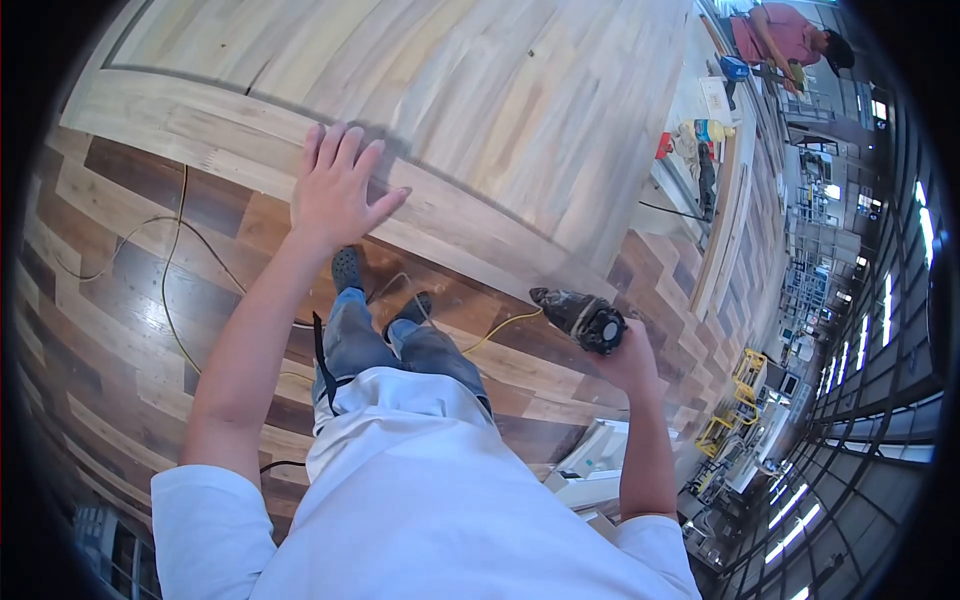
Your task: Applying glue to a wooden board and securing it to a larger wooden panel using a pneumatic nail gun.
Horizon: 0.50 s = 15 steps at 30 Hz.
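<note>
At ten o'clock the left hand [335, 190] lies spread flat on the wooden panel [420, 90]. At three o'clock the right hand [625, 350] grips a power tool [580, 315]; its yellow cord [175, 290] could snag the feet.

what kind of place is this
Likely a woodworking shop or factory floor. The left hand rests flat on a large pale wooden panel, the right hand holds a dusty power tool, and another worker stands by a bench.

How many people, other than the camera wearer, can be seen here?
1: a person in a pink shirt, bending at the far end of the long wooden workbench, top right. Others may be hidden.
</note>
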Motion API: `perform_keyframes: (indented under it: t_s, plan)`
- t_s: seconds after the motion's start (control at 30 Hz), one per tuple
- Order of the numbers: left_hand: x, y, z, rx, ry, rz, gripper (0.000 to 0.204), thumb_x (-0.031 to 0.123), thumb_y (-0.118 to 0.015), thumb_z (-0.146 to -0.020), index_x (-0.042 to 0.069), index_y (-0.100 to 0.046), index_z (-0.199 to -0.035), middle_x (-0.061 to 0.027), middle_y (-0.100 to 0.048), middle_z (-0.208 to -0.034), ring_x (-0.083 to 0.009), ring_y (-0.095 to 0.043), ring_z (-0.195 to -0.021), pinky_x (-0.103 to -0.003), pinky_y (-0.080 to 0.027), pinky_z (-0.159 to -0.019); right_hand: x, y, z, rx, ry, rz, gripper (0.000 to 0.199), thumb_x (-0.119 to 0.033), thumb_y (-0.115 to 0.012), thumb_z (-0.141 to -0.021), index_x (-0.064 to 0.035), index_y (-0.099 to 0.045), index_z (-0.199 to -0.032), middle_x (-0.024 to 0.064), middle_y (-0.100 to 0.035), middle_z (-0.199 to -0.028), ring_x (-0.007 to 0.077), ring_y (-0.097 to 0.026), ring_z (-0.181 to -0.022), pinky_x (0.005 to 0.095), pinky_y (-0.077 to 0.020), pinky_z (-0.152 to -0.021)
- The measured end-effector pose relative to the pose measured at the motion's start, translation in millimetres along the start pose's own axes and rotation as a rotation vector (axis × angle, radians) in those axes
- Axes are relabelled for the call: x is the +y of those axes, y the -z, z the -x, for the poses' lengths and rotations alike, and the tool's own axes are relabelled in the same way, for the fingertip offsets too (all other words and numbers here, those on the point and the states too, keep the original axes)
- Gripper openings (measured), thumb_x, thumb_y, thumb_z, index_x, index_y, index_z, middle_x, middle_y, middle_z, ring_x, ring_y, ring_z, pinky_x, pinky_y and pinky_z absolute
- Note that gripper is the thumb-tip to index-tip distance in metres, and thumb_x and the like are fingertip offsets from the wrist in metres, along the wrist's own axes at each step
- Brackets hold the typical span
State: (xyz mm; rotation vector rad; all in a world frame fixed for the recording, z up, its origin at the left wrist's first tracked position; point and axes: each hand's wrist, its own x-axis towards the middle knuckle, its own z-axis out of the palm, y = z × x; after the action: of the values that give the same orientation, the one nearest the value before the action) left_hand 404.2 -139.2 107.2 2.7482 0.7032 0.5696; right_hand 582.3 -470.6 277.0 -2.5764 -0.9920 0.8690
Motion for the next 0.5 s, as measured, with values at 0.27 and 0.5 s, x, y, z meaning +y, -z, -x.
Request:
perform_keyframes:
  t_s: [0.27,0.5]
  plan:
    - [1.3,-2.1,0.6,0.023,-0.005,-0.006,0.060,0.052,-0.064,-0.075,0.008,-0.055,-0.115,-0.0145,-0.050,-0.120,-0.0323,-0.039,-0.124,-0.051,-0.020,-0.110,6.3,-12.5,-3.6,-0.030,0.060,-0.055,0.035,-0.011,-0.079,-0.064,-0.0064,-0.067,-0.097,0.0159,-0.067,-0.081,0.0338,-0.064,-0.075,0.0356,-0.0513,-0.067]
    - [-1.1,-3.8,4.0,0.013,0.023,0.001,0.053,0.046,-0.060,-0.080,0.010,-0.056,-0.118,-0.0128,-0.050,-0.122,-0.0308,-0.037,-0.126,-0.050,-0.017,-0.112,-42.5,-14.7,-41.6,0.010,0.097,0.031,0.025,-0.007,-0.073,-0.064,-0.0003,-0.067,-0.087,0.0151,-0.066,-0.073,0.0260,-0.066,-0.070,0.0336,-0.0509,-0.068]
